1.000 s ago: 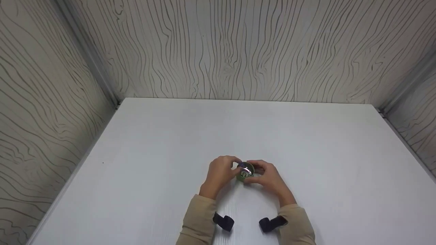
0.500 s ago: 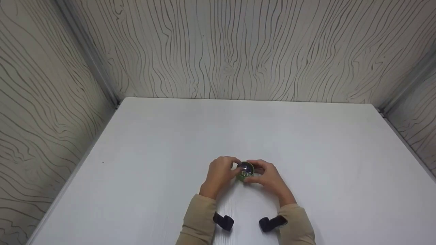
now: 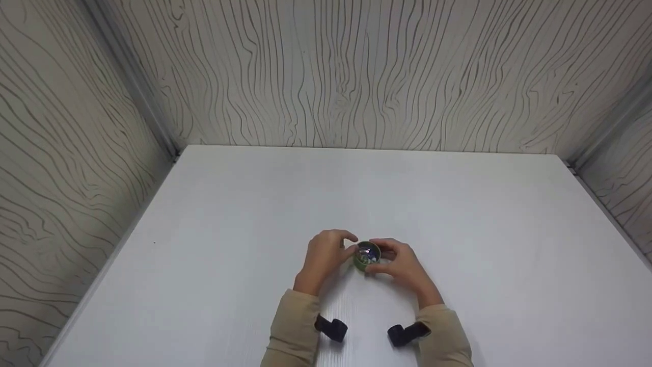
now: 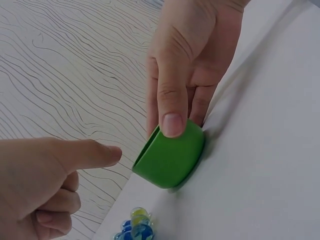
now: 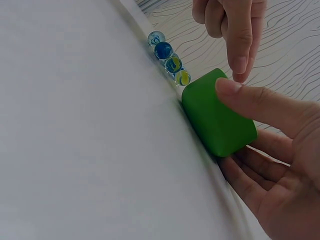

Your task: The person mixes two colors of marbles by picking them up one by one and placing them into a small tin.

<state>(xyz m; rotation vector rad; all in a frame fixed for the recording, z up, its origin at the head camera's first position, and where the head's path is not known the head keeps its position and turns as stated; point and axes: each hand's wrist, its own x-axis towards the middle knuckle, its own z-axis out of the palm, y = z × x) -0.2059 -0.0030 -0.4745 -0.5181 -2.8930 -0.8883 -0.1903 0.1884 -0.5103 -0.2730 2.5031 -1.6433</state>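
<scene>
A small green cup (image 3: pixel 359 264) stands on the white table, and several glassy pieces show inside it in the head view. My right hand (image 3: pixel 405 262) holds it from the right, with the thumb on the near wall and the other fingers around the far side. At the cup's left edge is my left hand (image 3: pixel 322 257), thumb and index finger apart with nothing between them. In the left wrist view, the left hand (image 4: pixel 55 175) points its index finger towards the rim, other fingers curled. Several blue and yellow glass marbles (image 5: pixel 173 64) lie on the table beside the cup.
The white table (image 3: pixel 229 204) runs back to a wood-grain panel (image 3: pixel 326 76), with similar panels at both sides. A black strap mount (image 3: pixel 333 329) juts inward from the left sleeve, and another mount (image 3: pixel 400 335) from the right.
My left thumb and index finger have drawn back from over the cup, leftward and slightly up, and have parted. A dark bluish piece at their tips earlier is gone. The right hand stays put.
</scene>
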